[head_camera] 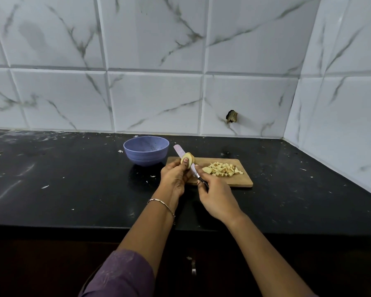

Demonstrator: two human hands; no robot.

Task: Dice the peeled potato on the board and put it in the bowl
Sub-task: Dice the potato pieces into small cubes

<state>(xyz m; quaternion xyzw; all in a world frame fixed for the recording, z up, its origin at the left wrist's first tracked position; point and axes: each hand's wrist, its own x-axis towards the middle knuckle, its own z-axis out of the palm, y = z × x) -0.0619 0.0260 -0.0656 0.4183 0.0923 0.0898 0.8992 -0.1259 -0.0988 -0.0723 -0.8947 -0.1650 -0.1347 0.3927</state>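
We are holding the remaining chunk of peeled potato (188,156) up in our left hand (175,176), over the left end of the wooden cutting board (242,181). The fingers are curling round the chunk from behind while the thumb (185,161) is pressing on its pale cut face. Our right hand (217,198) is gripping the dark handle of a kitchen knife (178,151), fingers wrapping round it. The light blade is slanting up and to the left, passing just behind the chunk with its tip pointing towards the bowl. We cannot tell whether the edge is biting into the flesh or only lying against it. The diced potato (223,169) is lying in a loose heap on the right half of the board, with one larger slice at the heap's left edge, near the knife. The blue-violet bowl (146,156) is standing upright just beside the board's left end, on the black countertop (73,179), and we are seeing no dice inside the part of it that shows. A thin bracelet (162,203) is hanging on our left wrist, and a purple sleeve (120,273) is covering that arm lower down. The countertop is carrying scattered white flecks and smears. Behind it a wall of white marble-veined tiles (159,97) is rising, with a dark broken hole (231,116) in one tile above the board. Below the counter's front edge a small metal cabinet handle (193,267) is showing between our forearms.
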